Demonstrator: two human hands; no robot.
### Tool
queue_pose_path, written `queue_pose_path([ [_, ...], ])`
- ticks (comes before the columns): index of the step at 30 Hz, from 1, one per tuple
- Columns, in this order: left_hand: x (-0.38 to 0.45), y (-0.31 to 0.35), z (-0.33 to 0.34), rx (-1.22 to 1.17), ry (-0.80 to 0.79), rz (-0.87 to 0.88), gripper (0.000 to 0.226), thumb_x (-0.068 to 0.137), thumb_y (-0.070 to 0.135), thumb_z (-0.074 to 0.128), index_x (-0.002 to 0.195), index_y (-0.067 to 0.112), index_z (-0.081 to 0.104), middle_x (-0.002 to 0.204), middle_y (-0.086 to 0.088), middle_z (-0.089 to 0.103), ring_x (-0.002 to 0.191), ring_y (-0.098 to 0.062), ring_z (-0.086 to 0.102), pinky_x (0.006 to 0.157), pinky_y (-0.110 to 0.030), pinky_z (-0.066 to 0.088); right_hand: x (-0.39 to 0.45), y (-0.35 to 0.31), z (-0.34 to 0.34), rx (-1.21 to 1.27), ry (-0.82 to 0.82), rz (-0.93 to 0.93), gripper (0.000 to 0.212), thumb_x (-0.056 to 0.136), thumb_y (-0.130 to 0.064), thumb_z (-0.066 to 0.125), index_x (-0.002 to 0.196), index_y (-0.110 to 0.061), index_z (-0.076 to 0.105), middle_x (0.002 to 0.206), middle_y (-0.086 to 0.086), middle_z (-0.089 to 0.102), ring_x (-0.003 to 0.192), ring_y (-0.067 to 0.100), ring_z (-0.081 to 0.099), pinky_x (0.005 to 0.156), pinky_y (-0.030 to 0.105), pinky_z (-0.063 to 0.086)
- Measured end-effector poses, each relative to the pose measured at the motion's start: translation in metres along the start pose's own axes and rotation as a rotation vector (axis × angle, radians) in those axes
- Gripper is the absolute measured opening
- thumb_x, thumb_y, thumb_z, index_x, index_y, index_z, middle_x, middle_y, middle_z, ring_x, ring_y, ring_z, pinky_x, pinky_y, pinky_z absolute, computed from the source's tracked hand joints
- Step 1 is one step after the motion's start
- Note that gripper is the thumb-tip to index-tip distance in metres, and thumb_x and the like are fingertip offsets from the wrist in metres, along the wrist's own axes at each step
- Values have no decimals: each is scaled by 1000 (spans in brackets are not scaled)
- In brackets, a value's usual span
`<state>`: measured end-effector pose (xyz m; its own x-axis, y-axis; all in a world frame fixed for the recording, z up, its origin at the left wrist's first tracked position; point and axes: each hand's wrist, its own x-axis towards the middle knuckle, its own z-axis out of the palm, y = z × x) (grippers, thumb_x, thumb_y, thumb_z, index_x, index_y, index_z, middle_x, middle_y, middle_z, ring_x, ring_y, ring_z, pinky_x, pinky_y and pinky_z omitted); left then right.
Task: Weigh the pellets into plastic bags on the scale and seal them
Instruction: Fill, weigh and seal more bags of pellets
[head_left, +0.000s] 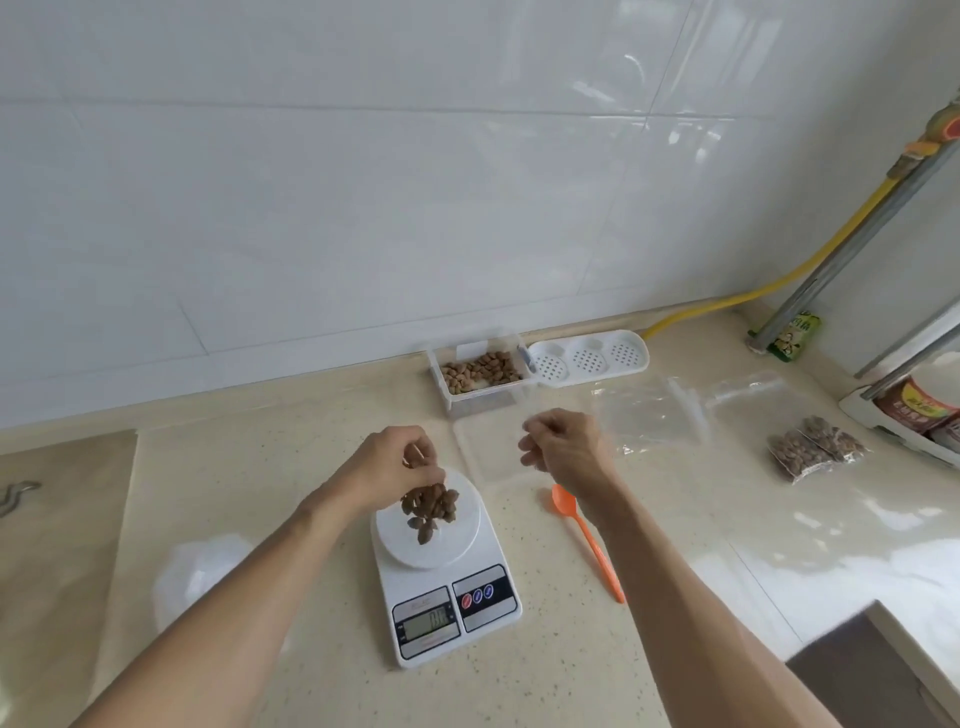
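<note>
my left hand hangs over the scale, fingers pinched round the top of a small plastic bag of brown pellets. the bag dangles above the round white platform and i can't tell whether its bottom touches the plate or clears it. my right hand is off to the right of the scale with its fingers loosely curled; whether it has hold of a bag edge i cannot tell, since clear film hardly shows here.

the risks as i judge them. if the mouth of the bag is not yet sealed, tilting it while it hangs from one pinch could spill pellets onto the scale and counter. if the left hand carries part of the weight, the reading on the display will come out low; the digits are too blurred for me to read anyway. the bag is lumpy and could slump off the platform once let go.

the orange spoon lies just right of the scale, under my right forearm, so a careless sweep could knock it. the supply tray of pellets sits far by the wall, empty bags lie to the right, and two filled bags rest further right.
</note>
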<state>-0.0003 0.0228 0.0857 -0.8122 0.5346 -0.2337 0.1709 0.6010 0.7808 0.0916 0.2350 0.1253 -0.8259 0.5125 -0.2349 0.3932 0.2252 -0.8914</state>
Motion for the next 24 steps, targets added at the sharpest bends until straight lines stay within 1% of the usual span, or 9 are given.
queue_pose_path([
  [2,3,-8,6,55,51,-27,22,75,28,81,87,22,64,80,3,64,71,-9,60,62,-21,45,5,27,8,0,27,119,14,96,-11,58,87,-10,69,80,11,72,64,18,70,57,26,51],
  [5,10,-20,15,75,92,-56,23,78,19,79,93,22,62,84,4,63,75,-12,60,63,-17,43,8,59,20,17,42,249,13,96,-10,58,89,-11,69,83,11,72,66,17,70,66,32,59],
  [10,21,-27,27,149,142,-23,23,84,12,70,105,16,64,92,3,61,85,-14,59,78,-23,47,19,81,30,-20,93,299,19,95,-8,57,80,-15,68,81,9,72,66,16,69,71,38,62],
  [14,25,-37,35,239,172,-5,37,87,17,68,123,12,61,112,-6,57,97,-19,58,90,-29,47,25,89,33,-100,77,302,14,94,-14,58,84,-12,68,82,7,72,71,19,69,75,43,61],
  [15,25,-39,37,265,186,-2,41,88,18,67,128,12,58,117,-8,56,105,-21,57,92,-29,45,26,90,33,-138,76,295,12,94,-16,58,92,-11,68,87,7,73,76,21,69,77,43,60],
  [17,22,-42,40,342,209,19,48,90,23,64,135,12,52,124,-10,55,118,-24,49,97,-33,43,24,90,33,-243,64,273,25,94,-20,55,115,-10,63,104,7,71,89,24,66,82,41,57],
  [19,16,-44,41,398,215,56,50,93,29,60,139,13,48,128,-8,54,121,-25,47,97,-38,45,21,89,33,-395,51,180,37,96,-22,52,130,-9,54,121,12,66,105,28,62,92,42,52],
  [22,3,-51,41,496,212,133,50,96,36,50,140,10,46,131,-11,53,120,-28,50,94,-41,49,14,87,36,-627,57,-51,42,100,-30,48,137,-9,47,133,13,57,120,31,53,100,46,42],
  [24,-7,-61,42,581,198,158,56,97,41,37,142,9,42,136,-14,51,128,-30,46,102,-41,45,9,80,39,-739,62,-161,45,101,-35,44,140,-12,44,141,10,51,129,28,46,105,46,36],
])
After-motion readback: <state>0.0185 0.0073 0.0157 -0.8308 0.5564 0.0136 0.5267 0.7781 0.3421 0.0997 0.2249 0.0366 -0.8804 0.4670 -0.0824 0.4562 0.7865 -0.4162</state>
